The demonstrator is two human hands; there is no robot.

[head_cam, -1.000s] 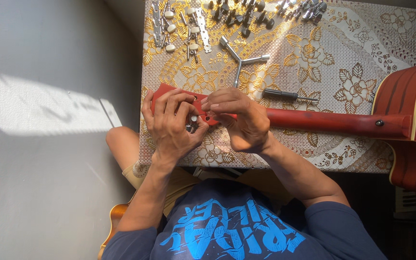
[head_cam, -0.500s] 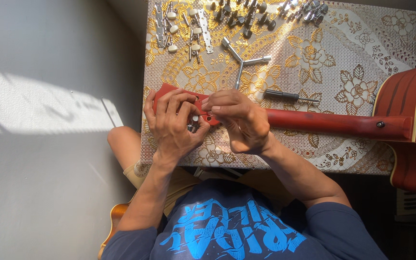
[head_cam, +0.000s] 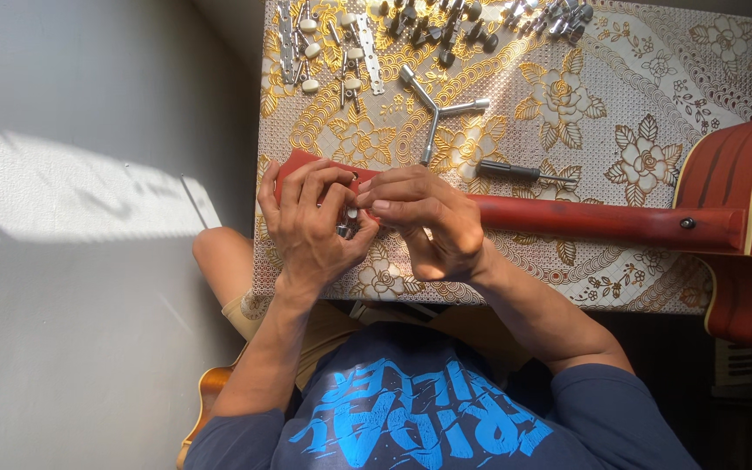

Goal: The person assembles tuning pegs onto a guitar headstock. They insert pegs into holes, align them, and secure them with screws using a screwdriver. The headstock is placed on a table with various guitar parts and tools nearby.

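— Overhead, then: what sits on the patterned tablecloth (head_cam: pixel 654 78)?

— Red guitar (head_cam: pixel 741 218) laid flat, neck (head_cam: pixel 585 219) pointing left, headstock (head_cam: pixel 298 165) mostly hidden under both hands.

— Grip?

— Left hand (head_cam: pixel 311 231) cupped around the headstock, fingers curled closed on it. Right hand (head_cam: pixel 419 222) pinched shut on a small metal tuning peg (head_cam: pixel 347 224) at the headstock edge.

— Progress?

— Seemingly early: many loose tuning machines (head_cam: pixel 446 22) and tuner strips (head_cam: pixel 324 43) lying unused along the far edge, beside a three-armed wrench (head_cam: pixel 437 109) and a screwdriver (head_cam: pixel 524 174).

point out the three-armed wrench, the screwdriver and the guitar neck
three-armed wrench (head_cam: pixel 436 110), head view, its hub
screwdriver (head_cam: pixel 508 170), head view, dark handle
guitar neck (head_cam: pixel 602 222), head view, bare red back
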